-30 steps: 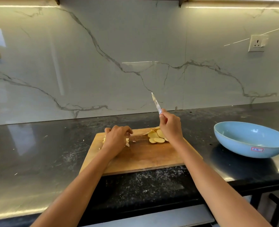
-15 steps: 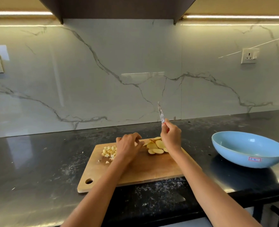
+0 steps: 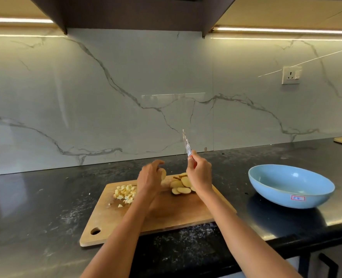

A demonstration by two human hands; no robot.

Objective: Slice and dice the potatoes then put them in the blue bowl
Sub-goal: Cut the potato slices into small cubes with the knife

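The fingers of the left hand [image 3: 150, 178] are curled round a single potato slice [image 3: 163, 173], pinching it just above the far part of the cutting board [image 3: 166, 213]; the slice stands roughly on edge between fingertips and thumb. The fingers of the right hand [image 3: 199, 173] are clamped on the handle of a knife [image 3: 186, 143], of which only a sliver of red shows at the top of the fist. The blade points up and slightly leftward, clear of the board and seen against the marble backsplash [image 3: 126, 93]. Just beside the right wrist, on the board's far right part, lies a pile of round potato slices [image 3: 181, 185], overlapping one another, skin visible on their rims. To the left of the left hand sits a heap of diced potato [image 3: 126, 193], with a few loose cubes strayed toward the near side. The board is wooden, set at a slant on the black countertop [image 3: 35, 207], its hanging hole at the near left corner. The blue bowl [image 3: 290, 186] stands on the counter to the right, apart from the board; no potato is visible in it, and a small red-bordered label is stuck on its near wall. A wall socket [image 3: 291, 75] is mounted above the bowl.
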